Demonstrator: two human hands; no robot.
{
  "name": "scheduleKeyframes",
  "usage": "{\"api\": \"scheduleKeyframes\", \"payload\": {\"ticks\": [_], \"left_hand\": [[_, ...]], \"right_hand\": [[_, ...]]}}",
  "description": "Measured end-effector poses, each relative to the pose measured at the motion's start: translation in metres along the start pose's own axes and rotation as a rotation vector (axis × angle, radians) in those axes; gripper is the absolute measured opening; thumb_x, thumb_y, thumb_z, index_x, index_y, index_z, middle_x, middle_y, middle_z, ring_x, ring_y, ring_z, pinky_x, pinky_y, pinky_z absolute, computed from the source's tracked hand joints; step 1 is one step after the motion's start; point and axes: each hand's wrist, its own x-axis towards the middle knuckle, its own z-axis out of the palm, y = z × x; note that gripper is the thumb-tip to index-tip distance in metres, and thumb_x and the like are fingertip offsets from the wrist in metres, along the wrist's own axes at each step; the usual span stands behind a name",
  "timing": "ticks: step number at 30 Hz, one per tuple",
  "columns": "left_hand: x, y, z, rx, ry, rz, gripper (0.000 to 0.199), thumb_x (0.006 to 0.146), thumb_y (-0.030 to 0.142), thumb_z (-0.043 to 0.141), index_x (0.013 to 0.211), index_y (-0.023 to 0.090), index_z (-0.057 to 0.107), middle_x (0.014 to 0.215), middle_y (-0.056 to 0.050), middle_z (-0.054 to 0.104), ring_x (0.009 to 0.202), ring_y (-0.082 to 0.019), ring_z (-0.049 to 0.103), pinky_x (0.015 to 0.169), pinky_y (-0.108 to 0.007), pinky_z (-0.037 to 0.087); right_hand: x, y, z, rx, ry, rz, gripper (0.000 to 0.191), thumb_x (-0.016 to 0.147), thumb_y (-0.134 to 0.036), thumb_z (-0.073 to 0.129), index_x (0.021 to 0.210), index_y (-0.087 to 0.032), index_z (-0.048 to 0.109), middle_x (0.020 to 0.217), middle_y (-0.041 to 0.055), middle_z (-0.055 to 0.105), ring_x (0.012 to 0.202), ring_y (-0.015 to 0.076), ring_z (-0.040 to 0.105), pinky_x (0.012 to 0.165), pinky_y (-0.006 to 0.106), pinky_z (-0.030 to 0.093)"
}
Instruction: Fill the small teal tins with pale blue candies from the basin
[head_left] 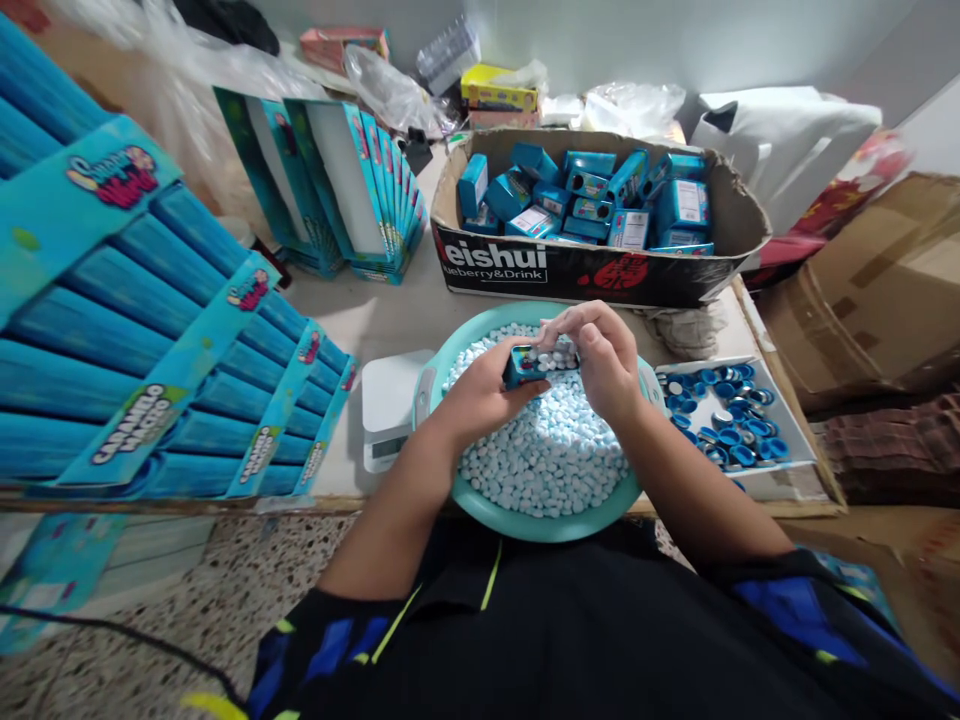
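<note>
My left hand (pixel 491 388) is wrapped round a small blue box (pixel 523 367) above a teal basin (pixel 551 525) of pale blue and white candies (pixel 551 455). Candies show at the box's right-hand end. My right hand (pixel 604 362) is beside that end, its fingers curved over the candies there; whether it grips any is hidden. Behind the basin, a black carton (pixel 570 270) holds many small blue boxes (pixel 626 228). To the right lies a white tray (pixel 799 430) with blue and silver caps (pixel 726 415).
A white scale (pixel 386 400) stands left of the basin, partly under its rim. Large blue display boxes (pixel 172 330) fill the left side, with open display cartons (pixel 352 190) behind. Brown cardboard boxes (pixel 885 290) stand at the right. The wooden table edge (pixel 330 505) runs along the front.
</note>
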Motion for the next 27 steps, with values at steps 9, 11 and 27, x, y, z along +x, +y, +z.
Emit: {"api": "scheduleKeyframes", "payload": {"ticks": [9,11,27], "left_hand": [[-0.001,-0.004,0.002,0.088,0.051,0.1,0.044,0.092,0.038,0.074,0.13,0.022,0.06,0.128,-0.012,0.071,0.12,-0.03,0.067,0.106,-0.045,0.053],[-0.001,-0.005,0.002,0.1,0.063,0.113,0.042,0.092,0.038,0.074,0.128,0.021,0.059,0.125,-0.012,0.071,0.117,-0.03,0.068,0.104,-0.046,0.055],[-0.007,-0.006,0.003,0.064,0.147,0.134,0.048,0.095,0.04,0.071,0.135,0.025,0.051,0.136,-0.013,0.065,0.124,-0.03,0.066,0.104,-0.048,0.056]], "right_hand": [[0.005,-0.003,-0.012,-0.141,-0.127,-0.13,0.031,0.105,-0.051,0.052,0.097,-0.025,0.069,0.095,0.0052,0.071,0.095,0.0228,0.069,0.093,0.042,0.054],[0.006,-0.006,-0.013,-0.197,-0.196,-0.163,0.031,0.105,-0.05,0.054,0.098,-0.025,0.07,0.099,0.0068,0.071,0.099,0.0237,0.069,0.093,0.042,0.054],[0.009,0.001,-0.015,-0.331,-0.147,-0.276,0.026,0.105,-0.04,0.055,0.105,-0.021,0.073,0.102,0.0089,0.07,0.097,0.0213,0.066,0.085,0.038,0.055]]}}
